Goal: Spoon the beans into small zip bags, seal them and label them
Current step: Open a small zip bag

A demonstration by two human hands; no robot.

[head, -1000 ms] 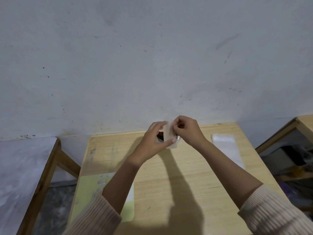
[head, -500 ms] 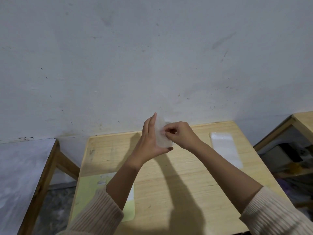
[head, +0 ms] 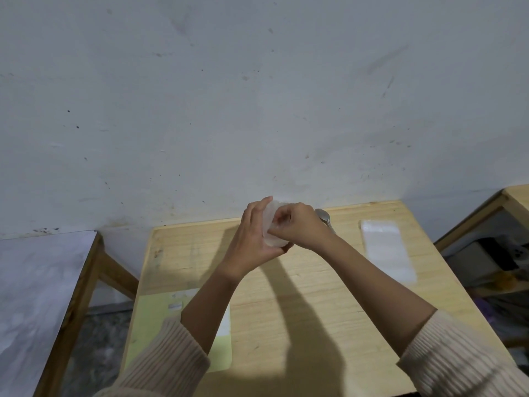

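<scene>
Above the far middle of the wooden table (head: 300, 282), both hands hold a small clear zip bag (head: 270, 227). My left hand (head: 252, 239) cups it from the left, fingers up along its side and thumb under its bottom. My right hand (head: 297, 229) pinches the bag's front with curled fingers. A metal spoon (head: 323, 216) lies just behind my right hand, mostly hidden. The beans are not visible. A stack of empty zip bags (head: 386, 247) lies at the far right of the table. A yellow-green label sheet (head: 148, 325) lies at the near left, partly under my left forearm.
A grey wall (head: 257, 96) rises right behind the table. A grey-topped table (head: 34, 282) stands to the left across a gap. Another wooden table (head: 515, 196) with dark objects under it stands at the right.
The bag has risen slightly and turned upright. My left hand's fingers straightened up along its side. My right hand has shifted its pinch on the bag, and the spoon now shows behind it.
</scene>
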